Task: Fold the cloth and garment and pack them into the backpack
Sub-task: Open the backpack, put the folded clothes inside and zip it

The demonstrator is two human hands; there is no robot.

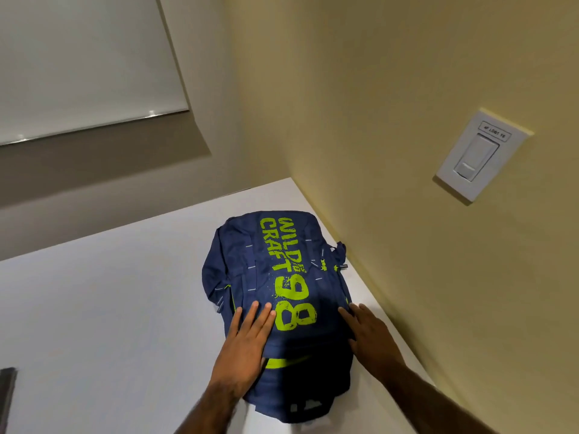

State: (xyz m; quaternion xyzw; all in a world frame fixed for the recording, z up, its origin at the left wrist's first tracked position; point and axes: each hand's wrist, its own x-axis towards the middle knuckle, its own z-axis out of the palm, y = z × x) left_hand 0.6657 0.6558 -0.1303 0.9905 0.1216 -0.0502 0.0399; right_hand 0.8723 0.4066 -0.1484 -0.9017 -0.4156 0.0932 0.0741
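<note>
A navy backpack [275,267] with lime-green lettering and a large "98" lies flat on the white table [109,308], close to the right wall. My left hand [246,343] rests palm down on the backpack's near left part, fingers spread and flat. My right hand [368,333] lies on the backpack's near right edge, fingers extended along the fabric. Neither hand grips anything. No cloth or garment is in view.
A yellow wall [407,120] runs along the table's right edge, with a white light switch plate [479,155] on it. A window with a white blind [84,64] stands beyond the table's far edge. A dark object [6,393] shows at the left border.
</note>
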